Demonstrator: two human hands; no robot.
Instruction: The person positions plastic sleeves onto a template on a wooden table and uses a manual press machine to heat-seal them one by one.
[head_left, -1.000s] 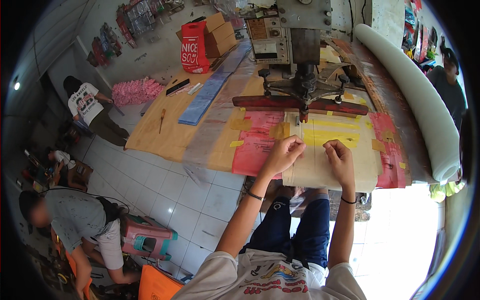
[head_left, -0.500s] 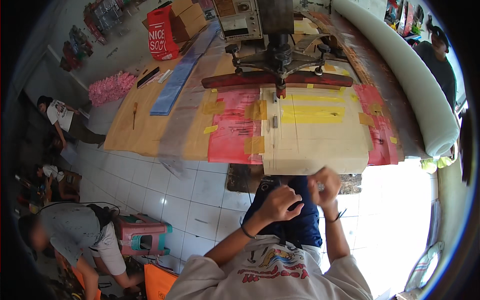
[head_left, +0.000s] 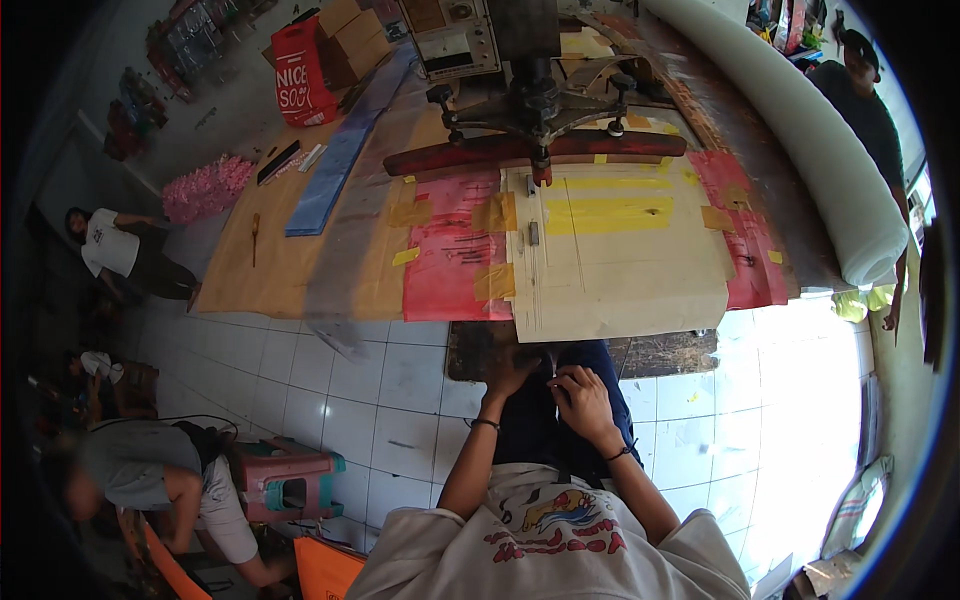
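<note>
Both of my hands are low in front of me, over my dark trousers and just this side of the table's front edge. My left hand [head_left: 510, 372] is in shadow by the edge, thumb toward the right; its other fingers blur into the dark. My right hand [head_left: 586, 398] has its fingers bent inward, tips close together; whatever may be between them is too small to make out. Beyond them lies a cream sheet [head_left: 620, 285] with yellow tape strips [head_left: 610, 213], over red sheets [head_left: 455, 270] on the table. Neither hand touches the sheet.
A press head with a red bar [head_left: 440, 158] hangs over the table's middle. A thick white roll [head_left: 790, 140] runs along the right side. Blue strips [head_left: 340, 165] and a screwdriver [head_left: 254, 240] lie left. Co-workers [head_left: 150, 475] are at left; a person [head_left: 855, 110] stands far right.
My hands have come down from in front of the table edge toward my lap, the left one moving up to the edge. The view has shifted slightly, and the far-left person has turned.
</note>
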